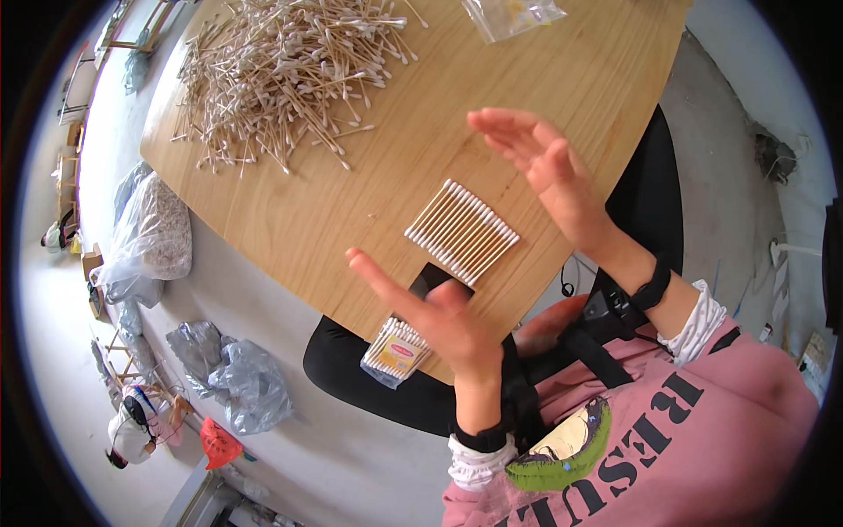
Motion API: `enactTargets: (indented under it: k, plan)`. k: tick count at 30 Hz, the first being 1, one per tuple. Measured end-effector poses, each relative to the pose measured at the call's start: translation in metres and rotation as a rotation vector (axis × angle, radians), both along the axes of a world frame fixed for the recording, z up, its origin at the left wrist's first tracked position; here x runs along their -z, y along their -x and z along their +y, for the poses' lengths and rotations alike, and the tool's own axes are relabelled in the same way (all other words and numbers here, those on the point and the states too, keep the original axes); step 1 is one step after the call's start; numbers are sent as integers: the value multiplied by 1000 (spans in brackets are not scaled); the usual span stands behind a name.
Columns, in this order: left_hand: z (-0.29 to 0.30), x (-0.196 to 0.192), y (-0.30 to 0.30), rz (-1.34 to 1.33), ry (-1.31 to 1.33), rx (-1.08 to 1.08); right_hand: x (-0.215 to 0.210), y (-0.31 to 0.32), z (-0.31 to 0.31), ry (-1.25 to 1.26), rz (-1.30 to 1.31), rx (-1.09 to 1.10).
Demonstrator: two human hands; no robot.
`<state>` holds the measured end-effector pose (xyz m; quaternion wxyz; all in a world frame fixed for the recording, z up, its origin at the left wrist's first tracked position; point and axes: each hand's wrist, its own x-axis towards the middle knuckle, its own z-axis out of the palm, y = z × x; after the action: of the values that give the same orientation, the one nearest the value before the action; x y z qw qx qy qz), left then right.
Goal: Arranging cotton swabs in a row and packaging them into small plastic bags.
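A neat single-layer row of cotton swabs (463,233) with white tips lies on the wooden table between my hands. My left hand (439,321) hovers by the near table edge, index finger stretched out and nothing visible in it. Beneath it is a clear pack of cotton swabs (392,354) with a small printed label, partly covered by the hand. A flat black piece (430,278) shows between that hand and the row. On the far right side of the row, my right hand (553,176) is raised, fingers extended and holding nothing.
A big loose heap of cotton swabs (290,79) covers the far left of the table (299,237). A clear plastic bag (509,18) lies at the far edge. Black chair parts (351,369) sit below the table. Plastic bags (237,378) and another person (136,426) are on the left.
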<state>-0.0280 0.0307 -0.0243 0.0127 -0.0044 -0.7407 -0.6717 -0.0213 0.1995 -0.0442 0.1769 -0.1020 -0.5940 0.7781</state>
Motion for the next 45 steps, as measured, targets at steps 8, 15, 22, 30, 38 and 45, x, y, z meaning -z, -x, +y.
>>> enactTargets:
  k: [8, 15, 22, 30, 38, 45]
  plan:
    - [22, 4, -10, 254, 1234, 581, 0, -5, 4, -111, 8, 45]
    - [25, 3, 10, 276, 1229, 548, -5, -6, 8, -173, -49, -38]
    - [4, -7, 10, 206, 796, 453, 1, -5, 8, -149, 6, 19]
    - [16, 10, -5, -37, -274, -142, 3, 14, -17, -100, 17, -70]
    - [34, 11, -1, -14, -371, -130, 1, 19, -39, -78, -17, -142]
    - [26, 7, 19, -32, -359, -154, -1, 25, -32, -106, 8, -118]
